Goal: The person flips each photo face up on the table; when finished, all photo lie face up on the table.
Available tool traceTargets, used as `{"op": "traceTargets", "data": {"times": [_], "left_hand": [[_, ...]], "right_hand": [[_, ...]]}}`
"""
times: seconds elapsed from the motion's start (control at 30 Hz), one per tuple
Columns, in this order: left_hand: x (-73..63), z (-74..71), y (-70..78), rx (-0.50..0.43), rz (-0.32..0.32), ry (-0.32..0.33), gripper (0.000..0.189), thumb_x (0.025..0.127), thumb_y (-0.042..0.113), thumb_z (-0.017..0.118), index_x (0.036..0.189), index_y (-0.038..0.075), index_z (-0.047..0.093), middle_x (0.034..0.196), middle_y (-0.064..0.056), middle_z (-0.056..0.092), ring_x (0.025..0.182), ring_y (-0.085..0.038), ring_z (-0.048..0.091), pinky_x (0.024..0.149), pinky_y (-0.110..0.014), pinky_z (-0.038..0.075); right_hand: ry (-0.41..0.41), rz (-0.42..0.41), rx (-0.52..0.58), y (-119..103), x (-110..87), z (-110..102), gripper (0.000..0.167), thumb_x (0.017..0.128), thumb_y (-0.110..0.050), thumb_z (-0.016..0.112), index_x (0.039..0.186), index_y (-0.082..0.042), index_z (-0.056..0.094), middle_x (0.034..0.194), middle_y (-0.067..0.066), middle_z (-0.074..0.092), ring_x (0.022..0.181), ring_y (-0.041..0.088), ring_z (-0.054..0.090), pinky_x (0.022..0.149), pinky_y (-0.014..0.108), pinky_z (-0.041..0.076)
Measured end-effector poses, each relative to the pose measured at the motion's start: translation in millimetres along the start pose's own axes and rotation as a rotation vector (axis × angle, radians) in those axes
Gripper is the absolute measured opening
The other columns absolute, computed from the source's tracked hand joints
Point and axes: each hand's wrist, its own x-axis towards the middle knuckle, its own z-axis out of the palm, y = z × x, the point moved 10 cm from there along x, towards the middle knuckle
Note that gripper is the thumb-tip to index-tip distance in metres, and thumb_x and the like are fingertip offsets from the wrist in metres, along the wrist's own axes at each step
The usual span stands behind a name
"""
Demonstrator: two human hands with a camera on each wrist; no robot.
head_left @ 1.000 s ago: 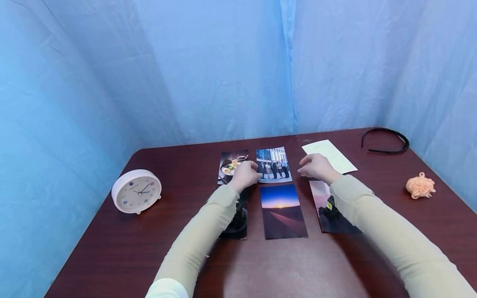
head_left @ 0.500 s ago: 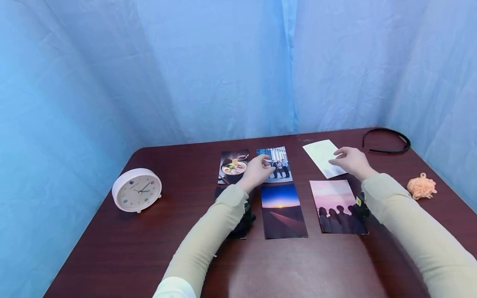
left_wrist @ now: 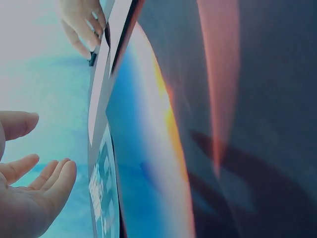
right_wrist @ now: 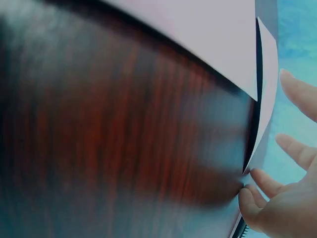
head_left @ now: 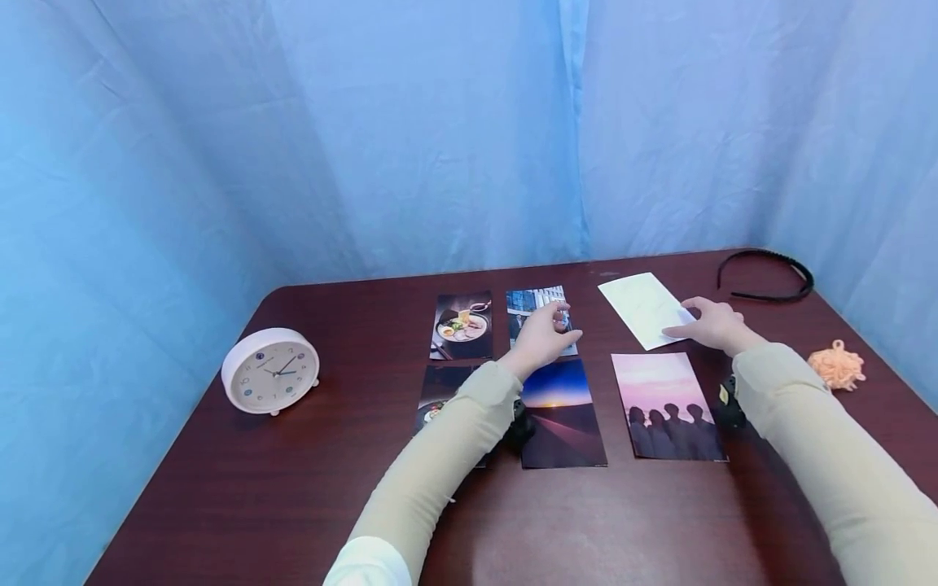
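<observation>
My left hand [head_left: 544, 335] hovers over the photo of people in front of a building [head_left: 522, 301], covering much of it; its fingers are loosely bent and hold nothing. In the left wrist view, a gap shows between that hand's thumb and fingers [left_wrist: 62, 183]. My right hand [head_left: 714, 325] is at the near right corner of a white card [head_left: 641, 309], thumb and fingers spread apart. The right wrist view has the fingertips [right_wrist: 257, 173] right at the corner of the card [right_wrist: 267, 74]. Closer to me lie a sunset road photo [head_left: 560, 415] and a pink-sky silhouette photo [head_left: 667, 399].
A ramen photo [head_left: 462, 325] and a dark food photo [head_left: 440, 391], partly under my left sleeve, lie to the left. A white clock [head_left: 271, 373] stands further left. At the right are a black headband [head_left: 769, 293] and a peach yarn ball [head_left: 837, 366]. Blue curtains [head_left: 440, 146] surround the table.
My right hand has moved right, from the card's left side to its near right corner; the card's near end has swung slightly left. My left hand has drifted right over the people photo.
</observation>
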Motion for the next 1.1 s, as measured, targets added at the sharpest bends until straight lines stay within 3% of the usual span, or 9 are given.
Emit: {"op": "traceTargets", "data": {"times": [0.23,0.37,0.67,1.1], "left_hand": [[6.3,15.3,8.6,-0.096,-0.036,-0.023,0.052,0.090,0.019,0.065,0.136,0.004,0.046,0.130,-0.016,0.055,0.116,-0.025,0.055,0.094,-0.034,0.049],[12.1,25.6,17.3,-0.096,-0.040,-0.035,0.053,0.090,0.021,0.066,0.137,0.007,0.046,0.131,-0.015,0.054,0.118,-0.023,0.054,0.094,-0.033,0.049],[24.1,47.4,32.0,0.051,-0.013,-0.071,0.058,0.089,0.023,0.066,0.140,0.005,0.042,0.133,-0.014,0.054,0.119,-0.021,0.054,0.095,-0.028,0.047],[28.9,68.1,26.9,0.185,-0.022,-0.120,0.061,0.088,0.027,0.067,0.140,0.009,0.042,0.138,-0.007,0.051,0.124,-0.016,0.051,0.101,-0.024,0.042]], "right_hand": [[-0.033,-0.034,-0.019,-5.4,3.9,9.6,0.074,0.086,-0.036,0.065,0.137,0.009,0.033,0.137,0.043,0.023,0.120,0.063,0.020,0.096,0.069,0.023],[-0.041,-0.036,-0.031,-10.1,3.9,12.6,0.072,0.085,-0.034,0.066,0.136,0.007,0.036,0.136,0.044,0.024,0.120,0.063,0.021,0.096,0.069,0.024],[-0.026,-0.062,-0.078,-16.8,5.0,15.3,0.063,0.085,-0.030,0.066,0.130,0.007,0.044,0.133,0.042,0.031,0.119,0.059,0.028,0.097,0.068,0.025],[0.031,-0.103,-0.035,-21.0,5.3,18.0,0.065,0.080,-0.036,0.072,0.124,0.007,0.051,0.128,0.040,0.042,0.116,0.054,0.038,0.096,0.066,0.033]]}}
